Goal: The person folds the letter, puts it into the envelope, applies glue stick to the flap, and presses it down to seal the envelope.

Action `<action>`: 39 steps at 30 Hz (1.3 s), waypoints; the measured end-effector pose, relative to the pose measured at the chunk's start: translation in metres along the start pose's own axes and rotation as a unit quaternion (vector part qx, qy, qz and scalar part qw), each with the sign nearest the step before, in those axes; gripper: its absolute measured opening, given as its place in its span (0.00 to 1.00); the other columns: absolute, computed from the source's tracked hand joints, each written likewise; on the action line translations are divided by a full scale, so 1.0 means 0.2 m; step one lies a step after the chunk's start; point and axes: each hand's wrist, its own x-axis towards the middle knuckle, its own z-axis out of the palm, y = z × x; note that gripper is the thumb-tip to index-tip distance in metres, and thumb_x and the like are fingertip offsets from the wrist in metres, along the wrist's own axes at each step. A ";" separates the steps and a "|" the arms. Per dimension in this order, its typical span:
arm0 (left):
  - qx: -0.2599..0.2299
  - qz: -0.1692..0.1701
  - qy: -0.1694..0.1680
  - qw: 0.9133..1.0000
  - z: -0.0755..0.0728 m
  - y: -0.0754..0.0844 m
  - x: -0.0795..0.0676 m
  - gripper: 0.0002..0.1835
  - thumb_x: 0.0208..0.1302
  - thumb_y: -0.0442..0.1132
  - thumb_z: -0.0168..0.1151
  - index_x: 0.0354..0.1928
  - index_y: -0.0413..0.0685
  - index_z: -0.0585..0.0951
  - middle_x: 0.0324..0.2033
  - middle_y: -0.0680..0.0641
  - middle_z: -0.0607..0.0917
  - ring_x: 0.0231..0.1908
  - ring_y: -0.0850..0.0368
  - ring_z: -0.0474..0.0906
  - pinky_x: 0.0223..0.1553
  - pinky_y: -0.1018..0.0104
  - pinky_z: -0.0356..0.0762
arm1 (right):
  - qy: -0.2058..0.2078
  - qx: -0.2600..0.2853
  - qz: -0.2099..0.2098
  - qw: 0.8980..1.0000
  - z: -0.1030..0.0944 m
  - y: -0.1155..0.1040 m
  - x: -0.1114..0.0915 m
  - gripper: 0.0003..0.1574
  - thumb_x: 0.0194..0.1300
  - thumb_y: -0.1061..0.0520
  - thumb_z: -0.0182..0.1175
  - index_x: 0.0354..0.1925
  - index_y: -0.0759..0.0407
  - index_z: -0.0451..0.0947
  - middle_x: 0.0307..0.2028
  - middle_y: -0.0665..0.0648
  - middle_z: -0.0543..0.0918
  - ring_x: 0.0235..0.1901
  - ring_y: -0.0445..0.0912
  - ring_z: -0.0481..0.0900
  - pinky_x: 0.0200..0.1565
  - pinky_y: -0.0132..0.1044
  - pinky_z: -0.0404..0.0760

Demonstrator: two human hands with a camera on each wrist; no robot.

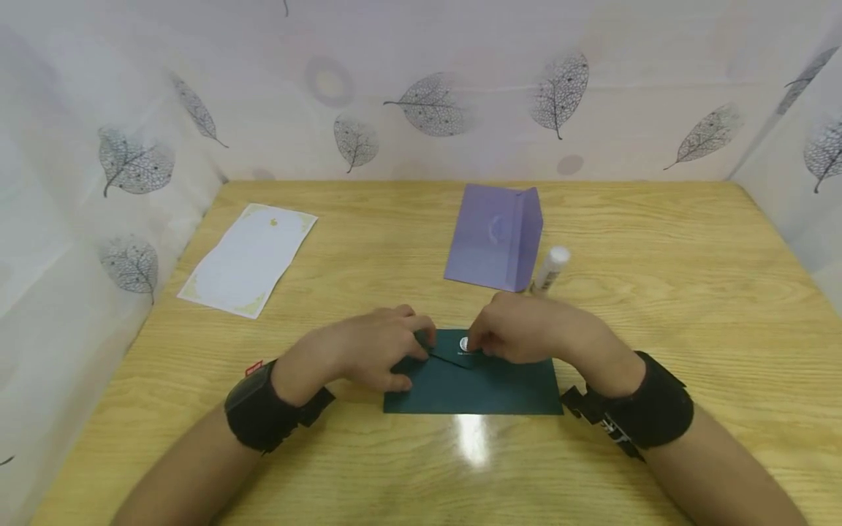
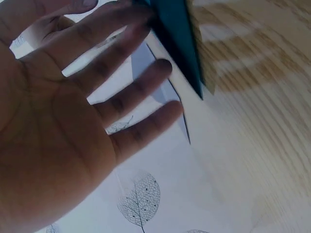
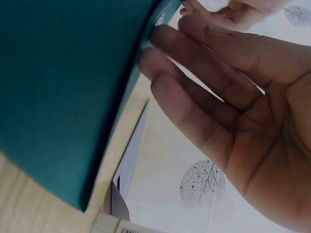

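Observation:
A dark green envelope with a round white logo near its upper edge lies on the table before me. A thin dark string runs across it from beside my left fingertips. My left hand reaches over the envelope's left end, fingers spread and thumb apart, fingertips right at the surface. My right hand bends down over the top edge with fingertips beside the logo. In the right wrist view its thumb overlaps the index finger; I cannot tell whether they pinch anything.
Behind the right hand stands a white glue stick, close to a purple envelope whose flap is raised. A white sheet with gold corners lies at the far left. Leaf-patterned cloth walls the back and sides of the wooden table.

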 end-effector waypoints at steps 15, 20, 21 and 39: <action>-0.003 0.038 0.034 0.999 0.09 0.14 0.07 0.10 0.49 0.37 0.58 0.35 0.53 0.70 0.64 0.43 0.66 0.64 0.57 0.57 0.55 0.63 0.67 | 0.004 0.008 0.038 0.999 0.02 -0.06 0.03 0.21 0.56 0.69 0.52 0.44 0.50 0.78 0.33 0.47 0.83 0.31 0.36 0.77 0.32 0.32 0.77; 0.004 0.005 0.002 1.000 0.08 0.18 0.07 0.10 0.50 0.38 0.56 0.35 0.55 0.69 0.66 0.45 0.62 0.66 0.60 0.51 0.54 0.63 0.66 | -0.008 0.046 0.053 0.998 0.01 -0.09 0.01 0.18 0.58 0.67 0.52 0.46 0.53 0.74 0.33 0.49 0.84 0.33 0.38 0.78 0.33 0.33 0.78; -0.002 0.006 0.001 1.000 0.08 0.18 0.08 0.10 0.50 0.38 0.56 0.34 0.54 0.69 0.66 0.45 0.62 0.65 0.60 0.52 0.55 0.63 0.66 | -0.010 0.060 0.057 0.997 0.01 -0.09 0.00 0.18 0.59 0.67 0.52 0.47 0.54 0.73 0.34 0.49 0.84 0.34 0.38 0.79 0.34 0.33 0.78; 0.013 -0.006 -0.024 1.000 0.08 0.23 0.10 0.07 0.51 0.37 0.54 0.34 0.53 0.71 0.64 0.42 0.65 0.64 0.55 0.57 0.62 0.53 0.60 | -0.023 0.064 0.092 0.993 0.01 -0.08 -0.01 0.18 0.55 0.67 0.49 0.43 0.54 0.72 0.37 0.51 0.83 0.38 0.39 0.79 0.35 0.34 0.78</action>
